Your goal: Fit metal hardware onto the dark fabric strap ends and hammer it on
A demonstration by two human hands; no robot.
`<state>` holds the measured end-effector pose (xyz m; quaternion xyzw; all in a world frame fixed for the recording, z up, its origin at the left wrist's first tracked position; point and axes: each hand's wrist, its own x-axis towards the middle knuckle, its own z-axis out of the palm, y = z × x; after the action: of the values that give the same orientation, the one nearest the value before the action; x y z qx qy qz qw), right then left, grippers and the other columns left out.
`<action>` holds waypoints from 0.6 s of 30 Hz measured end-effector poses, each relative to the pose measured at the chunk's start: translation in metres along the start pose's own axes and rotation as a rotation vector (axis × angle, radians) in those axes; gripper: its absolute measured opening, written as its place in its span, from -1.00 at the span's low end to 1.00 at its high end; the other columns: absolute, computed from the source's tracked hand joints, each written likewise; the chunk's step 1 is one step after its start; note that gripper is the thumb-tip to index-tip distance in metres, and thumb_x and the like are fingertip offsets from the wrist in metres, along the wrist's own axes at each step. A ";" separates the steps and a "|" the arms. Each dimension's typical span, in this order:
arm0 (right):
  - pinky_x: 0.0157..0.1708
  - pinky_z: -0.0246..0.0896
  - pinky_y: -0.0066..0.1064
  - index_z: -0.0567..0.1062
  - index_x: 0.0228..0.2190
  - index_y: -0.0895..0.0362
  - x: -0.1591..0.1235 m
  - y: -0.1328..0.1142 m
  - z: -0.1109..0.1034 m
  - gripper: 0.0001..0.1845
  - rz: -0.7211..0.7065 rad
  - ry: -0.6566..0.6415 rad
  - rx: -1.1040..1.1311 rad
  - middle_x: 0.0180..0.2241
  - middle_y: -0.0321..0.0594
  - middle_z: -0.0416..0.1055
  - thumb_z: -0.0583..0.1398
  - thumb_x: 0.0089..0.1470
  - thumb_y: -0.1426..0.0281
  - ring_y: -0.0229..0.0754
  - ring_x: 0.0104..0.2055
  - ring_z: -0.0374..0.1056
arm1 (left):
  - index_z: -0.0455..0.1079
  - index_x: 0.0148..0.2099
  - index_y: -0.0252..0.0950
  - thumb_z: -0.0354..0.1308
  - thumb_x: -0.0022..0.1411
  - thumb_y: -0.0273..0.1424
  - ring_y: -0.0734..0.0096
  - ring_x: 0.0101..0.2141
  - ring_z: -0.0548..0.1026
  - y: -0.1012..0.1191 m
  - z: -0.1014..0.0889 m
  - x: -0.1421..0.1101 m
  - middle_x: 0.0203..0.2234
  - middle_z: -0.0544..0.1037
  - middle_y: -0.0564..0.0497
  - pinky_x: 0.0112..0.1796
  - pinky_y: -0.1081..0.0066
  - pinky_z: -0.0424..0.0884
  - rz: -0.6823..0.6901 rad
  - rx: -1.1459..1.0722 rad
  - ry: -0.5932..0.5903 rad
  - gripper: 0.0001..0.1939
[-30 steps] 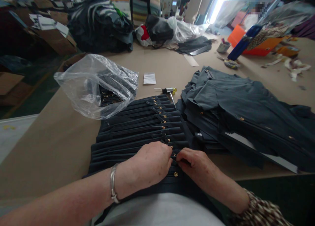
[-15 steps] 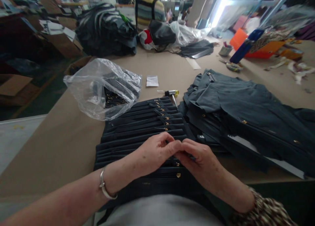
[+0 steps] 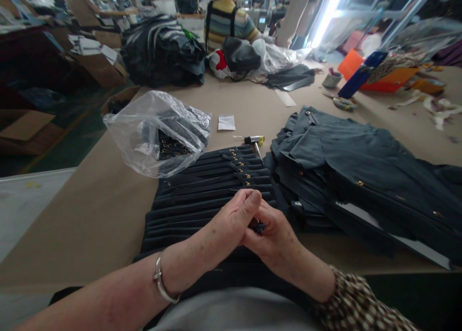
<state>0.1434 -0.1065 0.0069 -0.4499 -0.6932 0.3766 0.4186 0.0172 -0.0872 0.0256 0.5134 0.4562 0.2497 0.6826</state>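
Observation:
My left hand (image 3: 231, 222) and my right hand (image 3: 272, 237) meet above a stack of dark straps with gold hooks (image 3: 202, 196) laid in overlapping rows near the table's front edge. Both hands have their fingers pinched together on a small dark strap end with a gold fitting (image 3: 257, 223), lifted a little off the rows. A silver bangle (image 3: 160, 283) sits on my left wrist.
A clear plastic bag (image 3: 155, 131) with more dark pieces lies left of the straps. A pile of dark garments (image 3: 361, 172) lies to the right. A small tool with a yellow end (image 3: 254, 140) and a white slip (image 3: 226, 122) lie behind. A person sits at the far side.
Both hands have lifted from the lower rows of straps and drawn together higher up, with the strap end raised between the fingers. The camera has tilted up slightly.

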 end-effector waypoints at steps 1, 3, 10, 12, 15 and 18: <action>-0.38 0.25 -0.42 0.41 -0.49 0.14 -0.001 -0.001 -0.002 -0.92 0.065 -0.021 0.025 -0.51 -0.31 0.40 0.15 -0.08 0.54 -0.27 -0.43 0.29 | 0.31 -0.08 -0.29 -0.15 0.21 0.13 0.47 -0.36 0.36 -0.001 -0.001 -0.001 -0.30 0.43 0.00 -0.39 0.46 0.30 -0.016 0.014 -0.036 -0.40; -0.48 0.24 -0.48 0.40 -0.46 0.13 -0.003 -0.001 -0.009 -0.94 0.207 -0.050 0.107 -0.55 -0.35 0.38 0.12 -0.01 0.49 -0.31 -0.51 0.29 | 0.31 -0.10 -0.30 -0.15 0.22 0.10 0.54 -0.49 0.28 -0.002 -0.001 -0.003 -0.41 0.39 0.06 -0.49 0.49 0.23 -0.039 0.047 -0.102 -0.42; -0.62 0.20 -0.55 0.30 -0.49 0.11 -0.015 0.007 -0.024 -0.84 0.524 -0.008 0.491 -0.66 -0.46 0.29 0.22 -0.08 0.38 -0.37 -0.65 0.26 | 0.41 -0.32 -0.31 0.05 0.23 -0.30 0.56 -0.50 0.29 -0.002 -0.002 -0.008 -0.51 0.45 0.10 -0.44 0.50 0.22 0.070 0.270 -0.089 -0.80; -0.58 0.25 -0.52 0.29 -0.48 0.12 -0.024 0.008 -0.025 -0.80 0.554 -0.004 0.612 -0.63 -0.44 0.34 0.24 -0.06 0.33 -0.35 -0.63 0.31 | 0.40 -0.42 -0.31 0.05 0.20 -0.37 0.55 -0.51 0.30 -0.002 -0.002 -0.009 -0.56 0.44 0.11 -0.44 0.50 0.21 0.055 0.390 -0.064 -0.81; -0.55 0.26 -0.50 0.34 -0.48 0.13 -0.041 0.007 -0.032 -0.80 0.584 -0.080 0.523 -0.60 -0.39 0.36 0.24 -0.02 0.30 -0.34 -0.60 0.32 | 0.39 -0.44 -0.30 0.06 0.17 -0.36 0.55 -0.52 0.30 -0.004 -0.003 -0.013 -0.60 0.40 0.13 -0.47 0.51 0.20 0.034 0.527 -0.089 -0.81; -0.54 0.20 -0.52 0.45 -0.48 0.14 -0.058 0.007 -0.042 -0.92 0.482 -0.204 0.126 -0.59 -0.36 0.37 0.21 0.02 0.41 -0.33 -0.56 0.30 | 0.39 -0.45 -0.28 0.03 0.17 -0.33 0.57 -0.58 0.25 -0.007 -0.001 -0.018 -0.64 0.37 0.15 -0.54 0.53 0.14 0.002 0.641 -0.212 -0.79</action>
<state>0.1983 -0.1524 0.0023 -0.5349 -0.5798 0.5512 0.2719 0.0071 -0.1039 0.0260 0.7255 0.4376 0.0397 0.5297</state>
